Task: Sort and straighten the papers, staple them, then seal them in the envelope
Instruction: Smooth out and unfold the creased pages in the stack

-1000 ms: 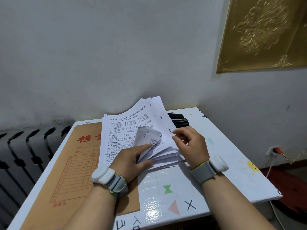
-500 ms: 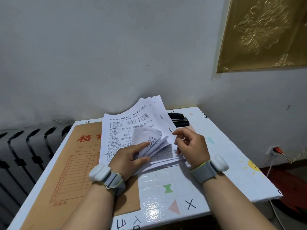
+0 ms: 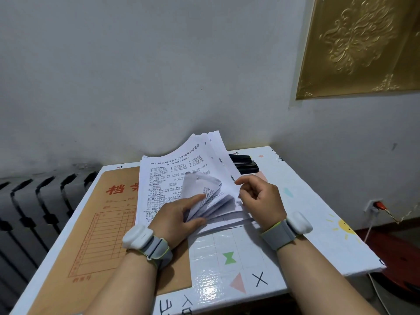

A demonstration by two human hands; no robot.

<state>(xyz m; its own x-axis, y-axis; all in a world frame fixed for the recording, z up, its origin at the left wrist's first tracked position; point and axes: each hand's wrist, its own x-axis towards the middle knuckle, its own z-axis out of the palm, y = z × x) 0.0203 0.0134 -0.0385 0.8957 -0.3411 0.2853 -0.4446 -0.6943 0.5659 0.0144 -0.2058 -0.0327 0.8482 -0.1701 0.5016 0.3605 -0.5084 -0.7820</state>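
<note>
Starting at the left edge, a dark radiator (image 3: 34, 201) is noted beside the table (image 3: 318, 235). A brown envelope (image 3: 109, 223) is laid flat on the table's left half, printed face up, and nothing is seen inserted in it (its flap is not visible).

The papers (image 3: 163, 178) are found overlapping the envelope's right edge. The printed stack is bowed upward at its far corner, and its sheets are not squared, several edges being stepped at the far end.

The left hand (image 3: 177, 214) is placed on the near part of the stack. A fan of lifted lower-right corners is pinched between its forefinger and thumb. The right hand (image 3: 261, 198) is set just beside that fan with its fingers curled. The right edge of a sheet appears to be nipped between thumb and forefinger, though the contact is partly hidden by paper.

A black stapler (image 3: 244, 165) is observed behind the stack at the far side, partly covered by it and touched by neither hand.

The sorting step is judged to be in hand, the pages being leafed through at their corners. No stage is judged complete. Squaring of the stack, stapling, insertion into the envelope and sealing are all recorded as outstanding.
</note>
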